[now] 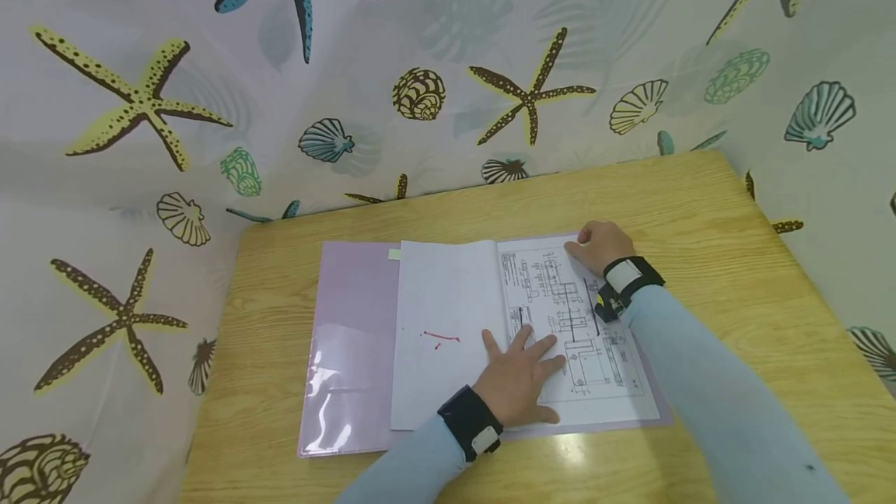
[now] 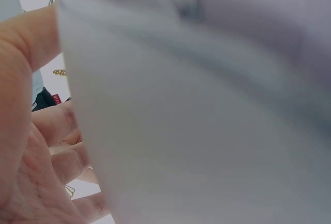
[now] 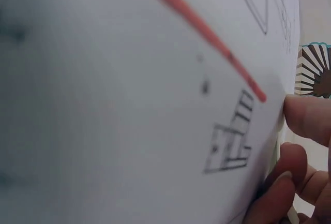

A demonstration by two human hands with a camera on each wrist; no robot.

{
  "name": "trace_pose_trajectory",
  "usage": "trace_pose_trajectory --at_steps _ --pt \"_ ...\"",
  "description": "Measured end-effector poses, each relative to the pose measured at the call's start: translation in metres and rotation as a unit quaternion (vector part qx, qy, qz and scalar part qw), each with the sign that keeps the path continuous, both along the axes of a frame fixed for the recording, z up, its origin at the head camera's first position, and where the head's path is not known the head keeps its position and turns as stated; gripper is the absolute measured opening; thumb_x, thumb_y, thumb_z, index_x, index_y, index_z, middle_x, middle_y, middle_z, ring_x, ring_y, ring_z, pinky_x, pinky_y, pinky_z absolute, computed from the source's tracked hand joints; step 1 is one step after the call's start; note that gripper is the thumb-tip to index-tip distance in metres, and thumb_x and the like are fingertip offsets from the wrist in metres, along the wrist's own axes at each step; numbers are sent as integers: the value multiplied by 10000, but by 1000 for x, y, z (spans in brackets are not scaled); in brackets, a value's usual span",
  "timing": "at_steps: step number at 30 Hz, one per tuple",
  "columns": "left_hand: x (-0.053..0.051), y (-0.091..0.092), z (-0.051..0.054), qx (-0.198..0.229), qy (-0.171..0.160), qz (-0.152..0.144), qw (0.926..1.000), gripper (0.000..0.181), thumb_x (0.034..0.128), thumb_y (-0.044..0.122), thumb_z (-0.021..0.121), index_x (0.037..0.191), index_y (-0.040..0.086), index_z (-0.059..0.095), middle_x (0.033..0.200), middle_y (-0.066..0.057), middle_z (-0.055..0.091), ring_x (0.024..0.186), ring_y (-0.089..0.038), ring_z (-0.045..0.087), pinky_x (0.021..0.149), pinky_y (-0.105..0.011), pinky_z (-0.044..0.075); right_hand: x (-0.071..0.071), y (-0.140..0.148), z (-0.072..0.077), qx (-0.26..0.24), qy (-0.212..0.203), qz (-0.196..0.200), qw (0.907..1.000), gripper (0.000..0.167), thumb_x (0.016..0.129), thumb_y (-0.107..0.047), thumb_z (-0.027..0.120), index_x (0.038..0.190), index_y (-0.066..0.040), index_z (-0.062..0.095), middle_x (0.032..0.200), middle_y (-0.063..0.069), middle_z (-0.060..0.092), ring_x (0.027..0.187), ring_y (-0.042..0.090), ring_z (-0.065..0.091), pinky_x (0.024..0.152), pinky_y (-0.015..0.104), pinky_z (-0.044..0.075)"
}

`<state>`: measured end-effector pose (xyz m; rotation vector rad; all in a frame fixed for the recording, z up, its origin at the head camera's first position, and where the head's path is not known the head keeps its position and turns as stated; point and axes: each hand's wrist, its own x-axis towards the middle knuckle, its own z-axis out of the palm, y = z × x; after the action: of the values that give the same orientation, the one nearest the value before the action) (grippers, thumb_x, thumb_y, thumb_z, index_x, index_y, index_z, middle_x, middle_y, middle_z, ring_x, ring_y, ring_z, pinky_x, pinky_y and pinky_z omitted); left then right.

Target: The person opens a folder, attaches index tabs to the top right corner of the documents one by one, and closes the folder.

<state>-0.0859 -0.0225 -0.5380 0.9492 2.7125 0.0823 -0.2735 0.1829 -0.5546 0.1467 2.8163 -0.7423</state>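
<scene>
A folder with a pale purple cover (image 1: 353, 333) lies spread on the table, holding paper sheets. On its right side is a page with black line drawings (image 1: 595, 403); the left page (image 1: 448, 286) is mostly blank with short red marks. My left hand (image 1: 514, 383) rests spread on the drawing page's lower left, near the fold. In the left wrist view, white paper (image 2: 181, 131) partly hides its fingers. At the page's top right corner, my right hand (image 1: 605, 247) pinches the edge. The right wrist view shows the fingers (image 3: 310, 115) at the edge of a drawn sheet (image 3: 155, 105) with a red line.
The wooden table (image 1: 266, 317) extends around the folder on all sides. Behind it and at both sides hangs a white cloth (image 1: 420, 154) printed with starfish and shells. A pale tab (image 1: 394, 254) sticks out of the left page's edge.
</scene>
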Motion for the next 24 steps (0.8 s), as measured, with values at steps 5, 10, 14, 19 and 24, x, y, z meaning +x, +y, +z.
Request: trace_pose_trajectory --at_steps 5,10,14,19,24 --pt "0 0 -1 36 43 -12 10000 854 646 722 710 1393 366 497 1531 62 340 1412 -326 263 899 -805 225 -2 1 -1 133 43 297 9995 286 954 -254 522 1051 -6 627 920 172 620 746 287 556 599 341 408" --pt "0 0 -1 46 33 -20 10000 855 652 718 708 1398 361 492 1534 55 335 1414 -331 255 896 -808 222 -1 1 2 192 -77 385 9990 311 941 -292 546 1036 -9 631 910 168 632 747 291 558 585 331 405" --pt "0 0 -1 61 21 -14 10000 858 655 715 709 1402 356 489 1535 52 334 1413 -332 255 900 -809 214 -1 1 4 222 -160 465 9985 372 909 -360 606 1036 -11 626 933 174 629 758 295 551 587 336 403" --pt "0 0 -1 55 40 1 10000 851 652 715 712 1395 362 495 1532 57 339 1413 -324 257 903 -805 218 -1 4 5 217 -340 603 9974 444 871 -399 676 1096 -22 608 1021 184 615 803 293 545 615 339 401" --pt "0 0 -1 70 17 40 10000 851 648 712 719 1394 369 495 1531 64 340 1416 -320 253 906 -806 213 -3 9 6 3 -562 731 9957 460 859 -362 706 1150 -23 595 1150 209 596 878 306 546 692 371 435"
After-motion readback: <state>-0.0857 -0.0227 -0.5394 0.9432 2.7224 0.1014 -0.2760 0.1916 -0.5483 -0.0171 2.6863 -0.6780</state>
